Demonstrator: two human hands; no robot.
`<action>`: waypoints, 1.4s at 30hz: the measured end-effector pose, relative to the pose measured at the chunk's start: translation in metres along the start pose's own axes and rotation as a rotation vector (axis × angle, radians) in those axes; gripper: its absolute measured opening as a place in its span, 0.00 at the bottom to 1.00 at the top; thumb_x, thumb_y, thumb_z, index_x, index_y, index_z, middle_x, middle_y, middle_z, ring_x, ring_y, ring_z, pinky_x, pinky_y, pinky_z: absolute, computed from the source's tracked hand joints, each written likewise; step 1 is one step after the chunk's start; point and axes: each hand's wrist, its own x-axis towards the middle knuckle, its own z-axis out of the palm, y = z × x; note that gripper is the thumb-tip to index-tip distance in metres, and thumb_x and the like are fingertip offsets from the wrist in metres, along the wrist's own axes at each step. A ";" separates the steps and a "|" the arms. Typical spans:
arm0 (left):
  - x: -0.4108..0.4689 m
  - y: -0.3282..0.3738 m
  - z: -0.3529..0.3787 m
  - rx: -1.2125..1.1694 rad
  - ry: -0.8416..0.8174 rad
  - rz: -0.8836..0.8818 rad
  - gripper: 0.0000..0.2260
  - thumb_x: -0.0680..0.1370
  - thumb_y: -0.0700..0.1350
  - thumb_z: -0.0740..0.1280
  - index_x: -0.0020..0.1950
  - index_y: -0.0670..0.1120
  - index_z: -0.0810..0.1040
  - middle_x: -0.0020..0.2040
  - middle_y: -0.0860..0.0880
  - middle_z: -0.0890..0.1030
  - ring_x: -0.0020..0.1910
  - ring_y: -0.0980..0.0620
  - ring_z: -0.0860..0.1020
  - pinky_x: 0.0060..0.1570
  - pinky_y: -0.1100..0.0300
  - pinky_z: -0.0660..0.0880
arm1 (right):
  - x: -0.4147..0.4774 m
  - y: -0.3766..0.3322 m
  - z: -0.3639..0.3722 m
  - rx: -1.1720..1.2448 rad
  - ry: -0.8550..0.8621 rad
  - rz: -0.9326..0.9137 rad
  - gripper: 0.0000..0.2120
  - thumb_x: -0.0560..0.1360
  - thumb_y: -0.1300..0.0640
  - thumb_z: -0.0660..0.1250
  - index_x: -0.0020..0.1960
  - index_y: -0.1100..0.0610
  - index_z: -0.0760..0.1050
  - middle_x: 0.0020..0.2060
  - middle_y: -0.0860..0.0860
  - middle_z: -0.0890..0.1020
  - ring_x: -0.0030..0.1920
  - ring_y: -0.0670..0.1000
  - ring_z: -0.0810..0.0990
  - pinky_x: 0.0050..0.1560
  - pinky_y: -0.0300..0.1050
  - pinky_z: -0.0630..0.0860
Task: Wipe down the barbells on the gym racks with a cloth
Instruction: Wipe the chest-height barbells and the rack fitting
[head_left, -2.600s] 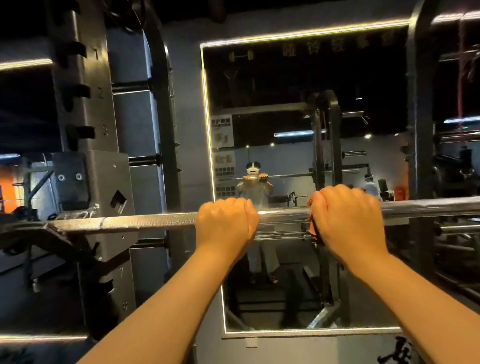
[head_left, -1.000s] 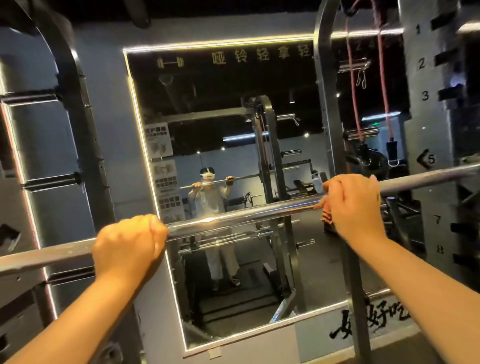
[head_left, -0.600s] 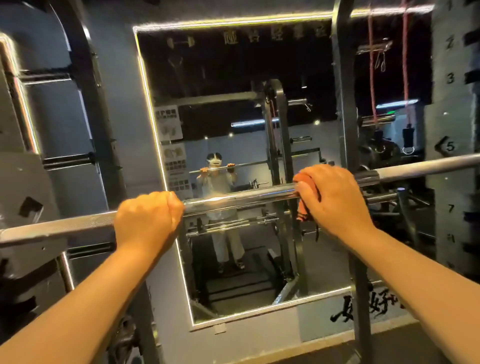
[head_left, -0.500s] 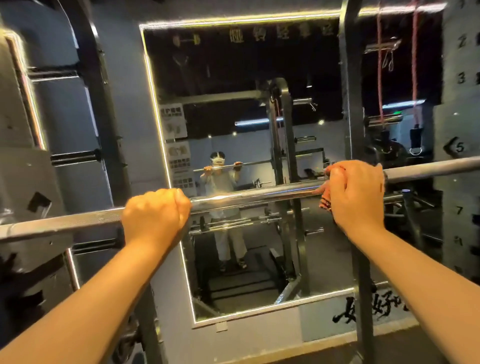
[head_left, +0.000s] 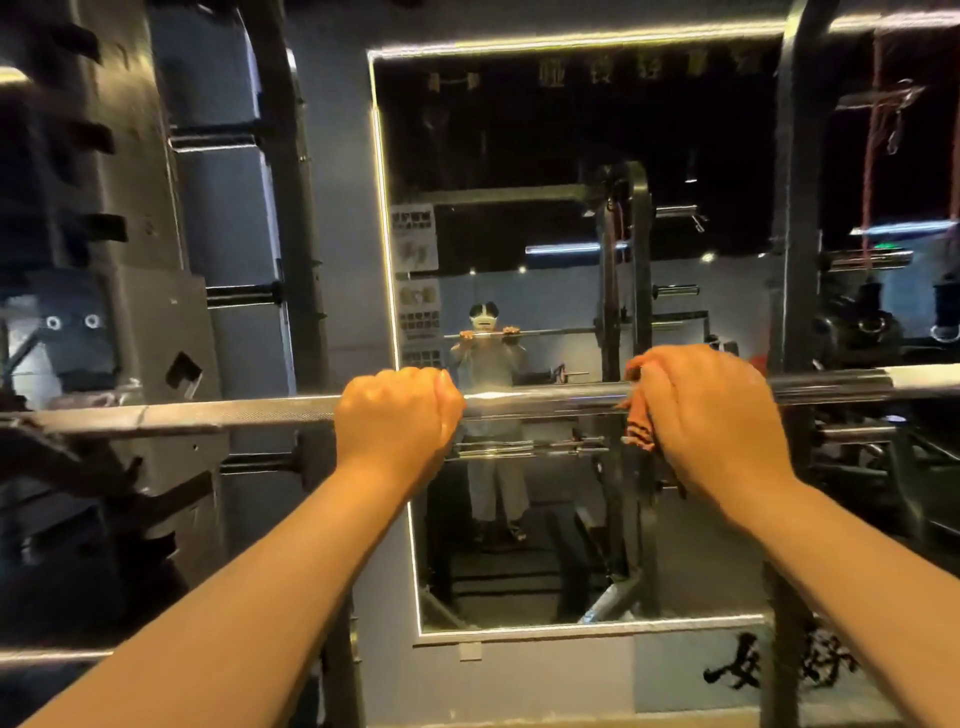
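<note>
A steel barbell (head_left: 540, 402) runs level across the view at chest height, resting in the rack's hook at the left. My left hand (head_left: 397, 415) grips the bare bar near its middle, knuckles up. My right hand (head_left: 706, 410) is wrapped over the bar further right, holding an orange striped cloth (head_left: 640, 428) around it. A corner of the cloth hangs below the bar at the thumb side; the rest is hidden under my palm.
A grey rack upright (head_left: 130, 322) with numbered slots stands at the left, another dark post (head_left: 795, 291) at the right. A lit wall mirror (head_left: 571, 260) behind the bar reflects a person holding a bar. Red bands (head_left: 878, 130) hang top right.
The view has swung back to the left and the bar now looks level. My right hand with the cloth has slid along the bar, closer to my left hand.
</note>
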 end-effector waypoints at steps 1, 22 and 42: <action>0.000 0.002 -0.001 -0.024 0.021 -0.016 0.21 0.83 0.50 0.55 0.34 0.45 0.75 0.28 0.49 0.69 0.24 0.49 0.67 0.27 0.59 0.68 | -0.003 0.000 0.001 -0.022 0.045 0.078 0.21 0.85 0.45 0.46 0.55 0.49 0.77 0.48 0.47 0.80 0.48 0.52 0.76 0.52 0.52 0.72; 0.012 -0.007 -0.031 0.075 -0.334 0.188 0.12 0.86 0.51 0.52 0.55 0.46 0.72 0.40 0.50 0.70 0.36 0.49 0.72 0.36 0.56 0.71 | 0.017 -0.131 0.028 -0.114 -0.156 -0.028 0.21 0.84 0.44 0.47 0.55 0.54 0.74 0.48 0.52 0.78 0.50 0.56 0.77 0.54 0.54 0.72; 0.008 -0.010 -0.029 -0.126 -0.317 0.077 0.13 0.85 0.53 0.49 0.49 0.51 0.69 0.44 0.52 0.76 0.39 0.52 0.74 0.40 0.55 0.74 | -0.009 -0.145 0.053 -0.208 -0.091 -0.073 0.29 0.79 0.42 0.51 0.70 0.60 0.71 0.63 0.59 0.74 0.65 0.64 0.72 0.69 0.65 0.68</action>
